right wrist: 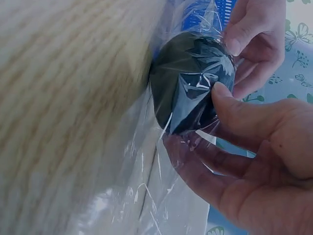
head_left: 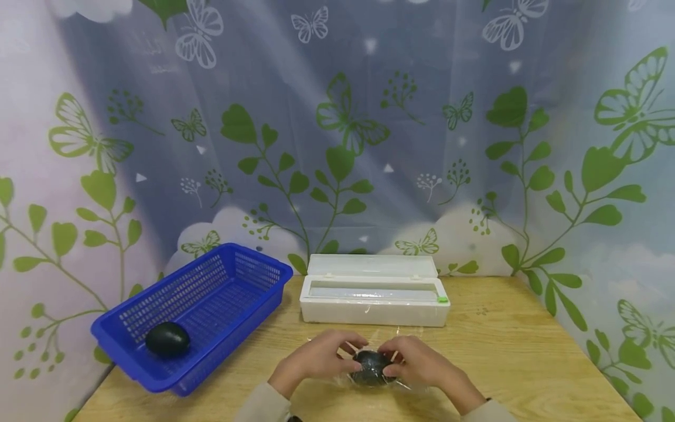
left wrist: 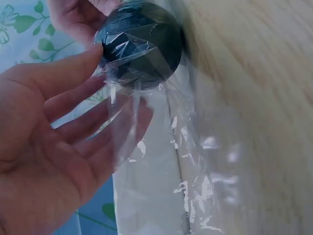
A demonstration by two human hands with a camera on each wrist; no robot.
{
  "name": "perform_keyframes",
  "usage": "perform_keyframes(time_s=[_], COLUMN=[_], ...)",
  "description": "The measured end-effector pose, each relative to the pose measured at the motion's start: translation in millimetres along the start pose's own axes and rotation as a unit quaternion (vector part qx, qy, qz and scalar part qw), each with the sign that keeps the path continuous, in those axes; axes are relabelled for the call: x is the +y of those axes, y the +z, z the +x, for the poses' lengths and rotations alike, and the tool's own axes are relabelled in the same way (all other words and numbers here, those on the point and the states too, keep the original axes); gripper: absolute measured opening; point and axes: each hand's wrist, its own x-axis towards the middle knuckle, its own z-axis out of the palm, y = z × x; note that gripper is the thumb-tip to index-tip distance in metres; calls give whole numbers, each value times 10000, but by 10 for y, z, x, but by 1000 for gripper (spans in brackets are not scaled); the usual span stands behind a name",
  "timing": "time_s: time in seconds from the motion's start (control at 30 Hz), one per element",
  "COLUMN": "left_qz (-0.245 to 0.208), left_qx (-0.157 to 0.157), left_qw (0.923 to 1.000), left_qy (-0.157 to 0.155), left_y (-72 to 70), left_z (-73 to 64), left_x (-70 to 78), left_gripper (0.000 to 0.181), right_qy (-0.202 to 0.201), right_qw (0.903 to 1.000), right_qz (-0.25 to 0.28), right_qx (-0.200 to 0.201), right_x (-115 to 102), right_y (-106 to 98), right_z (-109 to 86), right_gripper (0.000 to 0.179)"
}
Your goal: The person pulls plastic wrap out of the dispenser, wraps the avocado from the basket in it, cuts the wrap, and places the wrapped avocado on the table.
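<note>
A dark green, smooth oval fruit like an avocado (head_left: 371, 368) lies on the table under clear plastic wrap (left wrist: 188, 147). At its left end, my left hand (head_left: 329, 354) presses a thumb on the wrapped skin. The fingers (left wrist: 93, 115) of that hand reach round the far side, partly seen through the film. From the right, my right hand (head_left: 422, 358) holds the fruit, its thumb (right wrist: 234, 110) on the near face and its fingers curved behind under the film. Creased wrap clings to the fruit, and loose film spreads over the table around it.
Behind the hands stands a white wrap dispenser box (head_left: 374, 313), lid raised, with a green slider (head_left: 442, 299). A blue perforated basket (head_left: 232, 346) to the left holds another dark oval fruit (head_left: 167, 340). A patterned curtain (head_left: 422, 205) hangs behind the wooden table (head_left: 506, 346).
</note>
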Motion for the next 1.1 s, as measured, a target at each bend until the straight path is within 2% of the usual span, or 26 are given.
perform_keyframes(time_s=[0.17, 0.37, 0.43, 0.57, 0.7, 0.83, 0.97, 1.1], left_qz=[-62, -340, -348, -306, -209, -160, -282, -365], left_qx=[330, 74, 50, 127, 173, 186, 143, 124], left_qw=[9994, 9992, 9993, 9993, 9989, 9989, 9985, 9976], left_qy=[77, 187, 145, -153, -376, -390, -454, -578], left_y=[-35, -37, -27, -9, -10, -24, -33, -35], left_z=[7, 42, 60, 97, 119, 131, 144, 143], left_x=[15, 29, 25, 7, -17, -40, -60, -72], left_gripper=[35, 32, 33, 32, 30, 29, 27, 26], right_qy=[-115, -65, 68, 226, 170, 55, 91, 112], right_qw=[9998, 9999, 9999, 9997, 9988, 9961, 9969, 9981], right_qz=[-188, -66, -28, 40, 27, -99, 38, 235], right_qx=[8, -100, -136, -13, 451, 879, 778, 556], right_x=[1, 15, 24, 11, -31, -59, -65, -40], right_y=[-10, -49, -65, -105, -148, -151, -108, -48], right_z=[18, 35, 33, 7, -18, -11, 21, 65], right_gripper=[24, 25, 27, 29, 28, 21, 22, 34])
